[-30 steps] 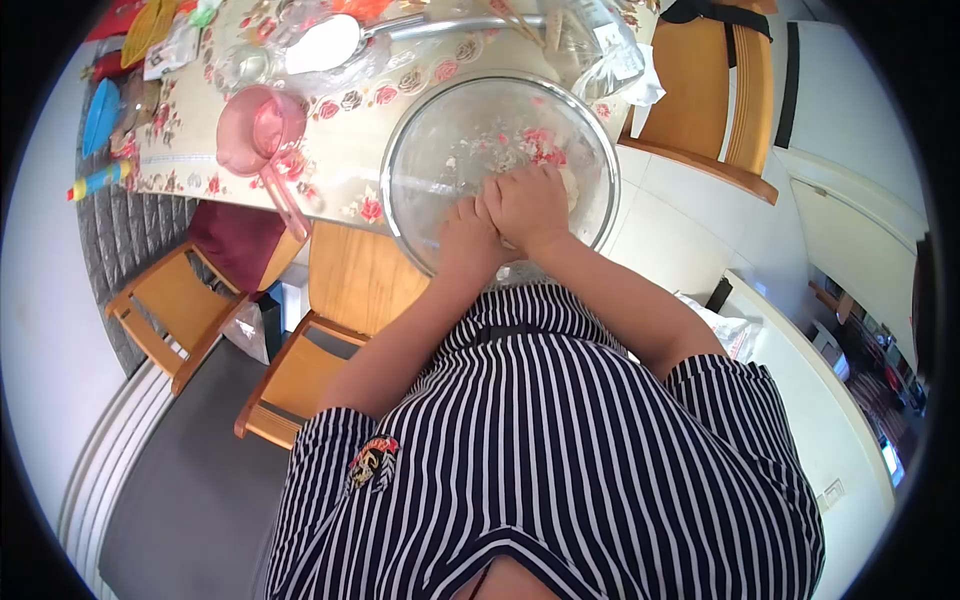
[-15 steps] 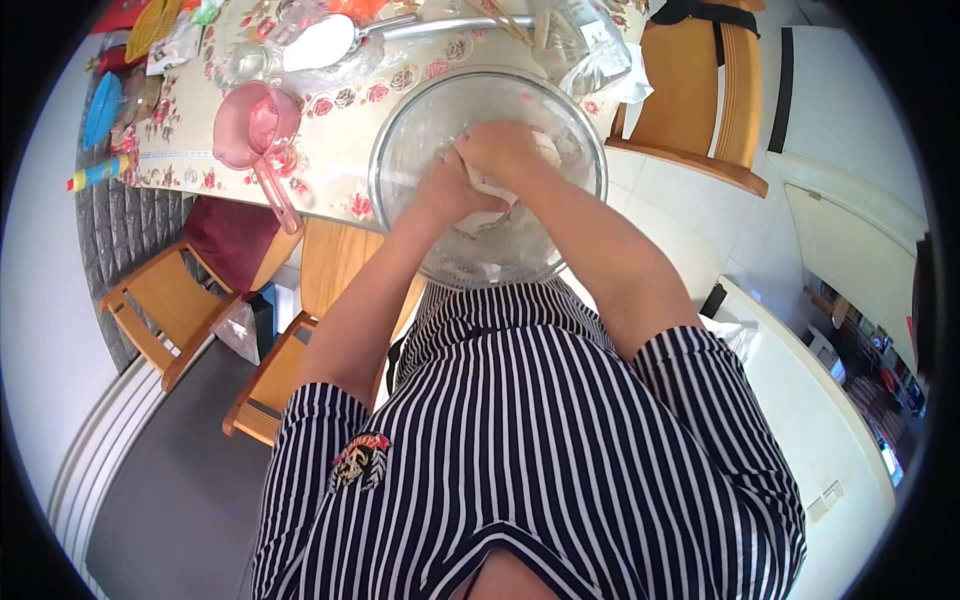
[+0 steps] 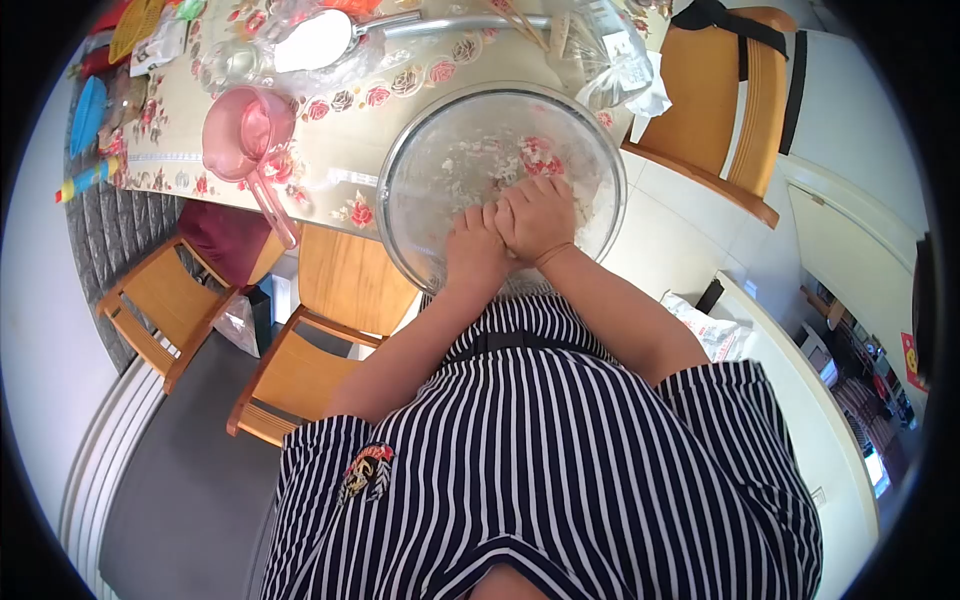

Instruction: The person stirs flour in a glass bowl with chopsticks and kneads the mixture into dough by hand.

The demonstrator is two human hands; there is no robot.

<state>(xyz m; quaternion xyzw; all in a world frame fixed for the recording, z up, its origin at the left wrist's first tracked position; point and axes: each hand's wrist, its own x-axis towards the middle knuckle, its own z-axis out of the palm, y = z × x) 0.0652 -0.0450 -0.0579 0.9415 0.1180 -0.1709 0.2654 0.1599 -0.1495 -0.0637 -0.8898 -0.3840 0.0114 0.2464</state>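
A large clear bowl (image 3: 402,150) stands at the table's front edge, close to my body. White crumbs and smears of dough or flour (image 3: 470,160) stick to its inside. Both hands are low in the bowl, side by side and touching. My left hand (image 3: 478,246) has its fingers curled down, and my right hand (image 3: 540,217) presses beside it with fingers together. The pale dough beneath them is almost wholly hidden by the hands.
Left of the bowl lies a pink dipper (image 3: 232,135) on the flowered tablecloth (image 3: 340,150). Behind are a white oval item (image 3: 312,42), chopsticks (image 3: 520,22) and plastic bags (image 3: 600,60). Wooden chairs (image 3: 355,280) stand at the left and right (image 3: 700,90).
Both hands have come nearer my body, from the bowl's middle to its near side. The whitish lump seen between them is now covered, and more of the bowl's floor shows.
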